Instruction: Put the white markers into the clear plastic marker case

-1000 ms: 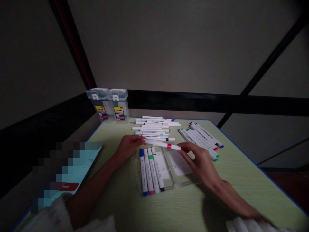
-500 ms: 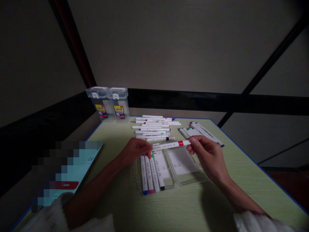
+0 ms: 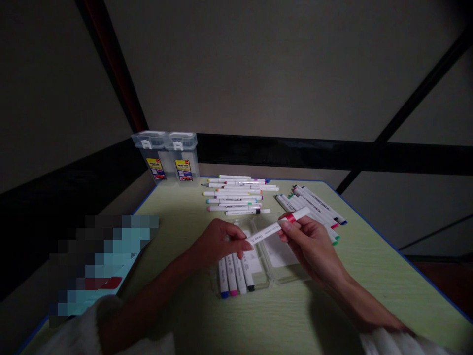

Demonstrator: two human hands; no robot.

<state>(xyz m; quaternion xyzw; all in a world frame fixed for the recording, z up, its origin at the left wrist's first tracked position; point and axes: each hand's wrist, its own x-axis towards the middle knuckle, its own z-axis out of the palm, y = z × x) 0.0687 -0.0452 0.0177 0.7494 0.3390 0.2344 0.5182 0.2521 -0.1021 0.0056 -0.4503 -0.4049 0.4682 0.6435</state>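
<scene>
Both my hands hold one white marker with a red band, tilted up to the right. My left hand pinches its lower left end; my right hand grips it near the red band. Below them an open clear plastic case lies on the pale green table, with several white markers lying side by side in its left half. The case's right half shows only a white sheet.
A heap of white markers lies farther back on the table, another row to the right. Two upright clear boxes with yellow labels stand at the back left. A pixelated flat thing lies at the left edge.
The red-banded marker came nearer and tilted, its right end now higher. My left hand slid down over the case; my right hand stayed at the red band.
</scene>
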